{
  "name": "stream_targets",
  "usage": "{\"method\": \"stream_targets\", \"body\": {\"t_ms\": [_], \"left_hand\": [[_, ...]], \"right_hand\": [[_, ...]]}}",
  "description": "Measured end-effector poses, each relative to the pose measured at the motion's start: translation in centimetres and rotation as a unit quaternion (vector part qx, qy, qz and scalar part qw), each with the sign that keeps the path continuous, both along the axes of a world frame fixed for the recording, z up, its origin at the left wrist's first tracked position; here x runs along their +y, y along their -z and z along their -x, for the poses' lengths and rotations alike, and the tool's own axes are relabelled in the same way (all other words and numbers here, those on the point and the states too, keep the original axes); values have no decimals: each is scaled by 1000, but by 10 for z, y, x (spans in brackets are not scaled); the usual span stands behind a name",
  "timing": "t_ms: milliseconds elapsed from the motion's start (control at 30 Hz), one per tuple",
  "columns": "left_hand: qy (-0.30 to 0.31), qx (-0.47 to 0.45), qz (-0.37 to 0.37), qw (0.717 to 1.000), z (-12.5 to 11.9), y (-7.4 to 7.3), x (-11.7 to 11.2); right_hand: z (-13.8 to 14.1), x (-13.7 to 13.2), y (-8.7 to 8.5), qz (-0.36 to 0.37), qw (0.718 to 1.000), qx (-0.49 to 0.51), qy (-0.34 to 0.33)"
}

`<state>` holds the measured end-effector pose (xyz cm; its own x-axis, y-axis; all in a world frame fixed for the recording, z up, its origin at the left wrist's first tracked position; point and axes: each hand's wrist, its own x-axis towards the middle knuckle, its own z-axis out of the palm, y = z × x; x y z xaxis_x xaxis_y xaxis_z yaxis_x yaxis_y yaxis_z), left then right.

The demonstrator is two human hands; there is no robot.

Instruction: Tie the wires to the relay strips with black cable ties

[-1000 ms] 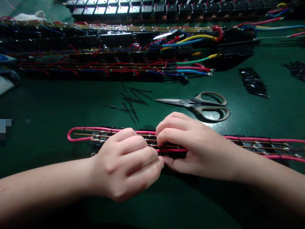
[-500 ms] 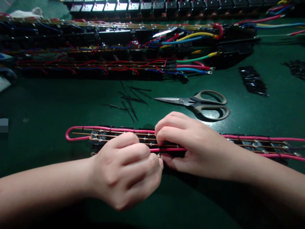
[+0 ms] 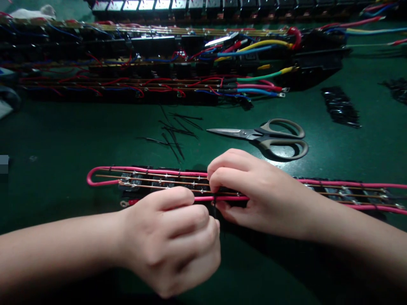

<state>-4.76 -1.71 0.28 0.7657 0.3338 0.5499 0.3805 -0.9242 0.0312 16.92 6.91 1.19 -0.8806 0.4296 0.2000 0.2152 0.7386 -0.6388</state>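
Observation:
A long black strip assembly (image 3: 192, 184) with thin copper-coloured rods lies across the bench, and a red cable (image 3: 104, 169) runs along both its long sides. My right hand (image 3: 254, 190) grips it near the middle, fingers over the top and thumb at the near side. A black cable tie (image 3: 215, 206) loops round the near run of cable there, its tail pointing towards me. My left hand (image 3: 178, 241) is closed in a fist on that tail, just in front of the strip. The fingertips and the tail's end are hidden.
Scissors (image 3: 251, 134) lie behind the strip, beside several loose cable ties (image 3: 176, 131). Farther right is a bundle of black ties (image 3: 341, 106). Wired assemblies (image 3: 127, 87) with coloured leads line the back of the bench. A ring terminal (image 3: 124, 203) sticks out near my left wrist.
My left hand has moved a little towards me, away from the strip, and more of the cable tie's tail shows. My right hand keeps its hold in nearly the same place.

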Motion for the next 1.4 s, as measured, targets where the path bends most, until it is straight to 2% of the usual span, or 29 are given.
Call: {"method": "stream_targets", "body": {"t_ms": [133,300,467,567,733,833,967,1033,1233,1400], "left_hand": [[-40,15,1,999,-5,-5,-3],[-128,12,26,991,-15,-13,-12],[-165,23,18,986,-19,-19,-18],[-149,45,28,987,-20,-19,-18],[-129,66,106,984,-24,-14,-18],[-119,60,128,983,-27,-10,-23],[-108,106,168,974,-29,-4,-27],[-105,109,166,974,-28,-2,-26],[-82,50,101,990,-24,1,-19],[-91,49,131,986,-24,5,-21]], "right_hand": [[0,1,-1,3,1000,-8,5],[0,-1,-2,3,1000,-12,1],[0,-2,-1,-4,1000,-15,5],[-1,-2,-2,-3,1000,-15,5],[0,-1,-1,-6,1000,-16,2],[0,1,0,-10,1000,-18,1],[-1,1,0,-11,1000,-19,1],[-1,0,-1,-9,1000,-21,2],[1,0,-2,-9,1000,-13,0],[-1,0,-1,-6,1000,-9,-4]]}}
